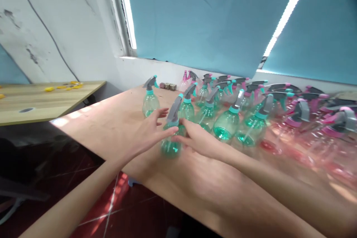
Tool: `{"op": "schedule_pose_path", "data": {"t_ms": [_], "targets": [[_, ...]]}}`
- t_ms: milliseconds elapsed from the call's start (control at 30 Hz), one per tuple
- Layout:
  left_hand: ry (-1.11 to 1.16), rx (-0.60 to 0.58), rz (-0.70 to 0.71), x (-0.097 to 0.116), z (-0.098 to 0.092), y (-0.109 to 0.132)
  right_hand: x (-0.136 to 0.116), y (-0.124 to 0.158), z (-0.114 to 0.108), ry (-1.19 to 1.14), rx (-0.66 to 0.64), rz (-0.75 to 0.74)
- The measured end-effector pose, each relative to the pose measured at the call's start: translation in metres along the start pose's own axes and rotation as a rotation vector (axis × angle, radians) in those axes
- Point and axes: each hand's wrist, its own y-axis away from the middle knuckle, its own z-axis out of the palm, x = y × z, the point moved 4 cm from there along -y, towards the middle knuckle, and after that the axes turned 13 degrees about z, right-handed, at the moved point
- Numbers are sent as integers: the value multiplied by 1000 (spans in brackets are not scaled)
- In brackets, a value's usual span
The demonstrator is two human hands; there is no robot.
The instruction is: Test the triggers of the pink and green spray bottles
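Observation:
A teal spray bottle (171, 139) with a grey trigger head stands at the near edge of a group of bottles on the brown table (117, 126). My left hand (149, 132) lies against its left side with the fingers stretched out and apart. My right hand (195, 137) touches its right side, fingers extended toward the bottle. The bottle sits between both hands, and neither hand is wrapped round it. The picture is a little blurred by motion.
Several more teal spray bottles (227, 122) stand behind, and pink ones (306, 119) lie to the right. A lighter wooden desk (36, 104) with small yellow pieces (69, 86) is at the left. Blue blinds (209, 18) cover the window behind; dark red floor lies below.

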Motion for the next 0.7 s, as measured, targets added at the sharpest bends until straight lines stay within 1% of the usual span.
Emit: {"op": "schedule_pose_path", "data": {"t_ms": [67, 100, 167, 233, 333, 433, 500, 567, 700], "targets": [[46, -44, 32, 25, 17, -1, 8, 28, -5, 25, 1, -60], [62, -83, 21, 37, 27, -2, 12, 41, -8, 50, 22, -61], [88, -86, 79, 60, 43, -3, 22, 65, -16, 119, 62, -48], [119, -119, 86, 77, 61, -3, 32, 86, -24, 165, 104, -27], [183, -142, 96, 93, 89, -4, 46, 113, -37, 180, 163, -17], [244, -157, 146, 106, 116, -8, 61, 134, -50, 173, 205, 31], [270, -166, 197, 114, 133, -13, 69, 145, -58, 163, 222, 69], [304, -179, 236, 122, 149, -18, 75, 155, -66, 166, 255, 73], [400, -227, 255, 135, 179, -32, 88, 169, -84, 213, 363, 63]]}}
